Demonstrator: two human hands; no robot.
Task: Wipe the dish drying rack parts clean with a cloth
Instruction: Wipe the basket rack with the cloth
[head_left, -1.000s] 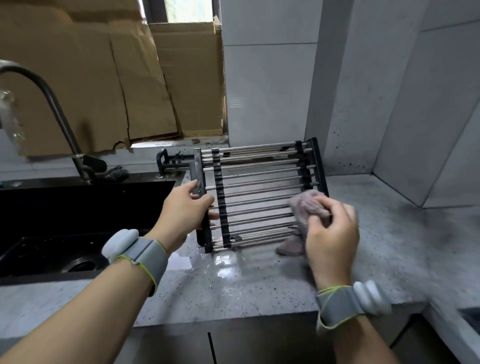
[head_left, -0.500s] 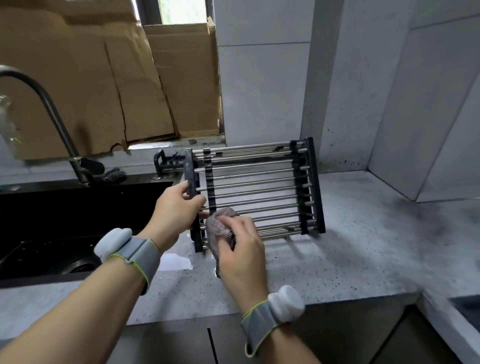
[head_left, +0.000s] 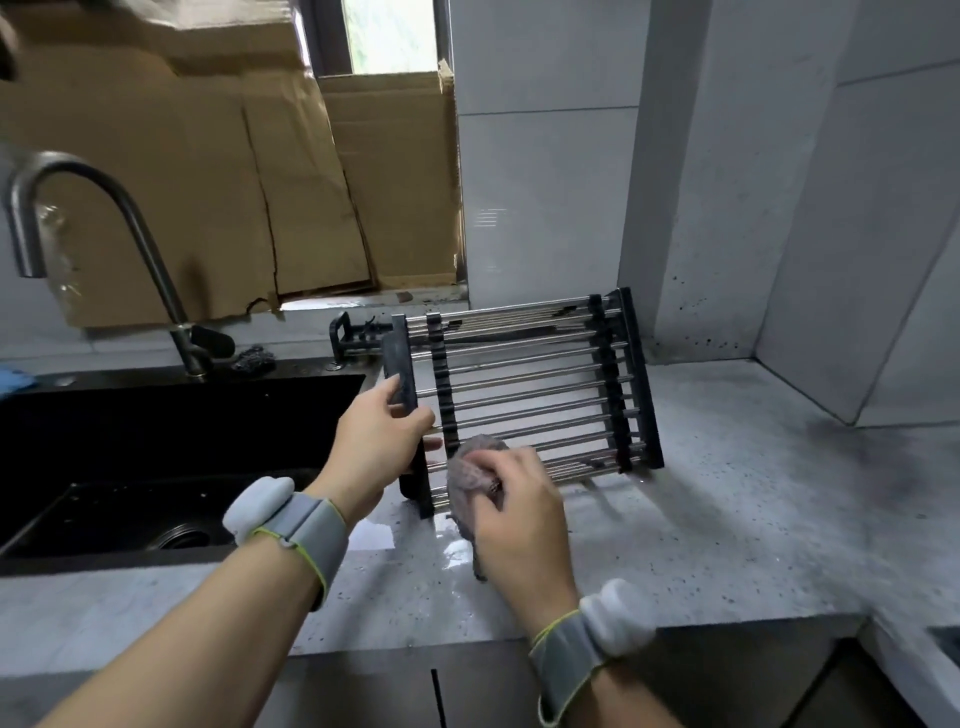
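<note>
Grey speckled kitchen counter (head_left: 727, 519) fills the view, with a black sink (head_left: 156, 441) and curved tap (head_left: 130, 223) to the left of a dish drying rack (head_left: 524, 395). Cardboard (head_left: 208, 182) covers the window behind the rack.

The rack stands tilted up on its near edge on the counter, just right of the sink. It has shiny metal rods running sideways between black plastic end bars, with two black cross strips.

At the rack's left end bar, the left hand (head_left: 374, 441) grips with fingers curled round it, steadying the tilt. At the rack's lower left rods, the right hand (head_left: 514, 499) holds a bunched grey cloth (head_left: 475, 475), fingers curled over it and pressing it to the metal.

To wipe well, the left hand should probably brace firmly while the cloth slides along each rod, end to end, pinching round it.
</note>
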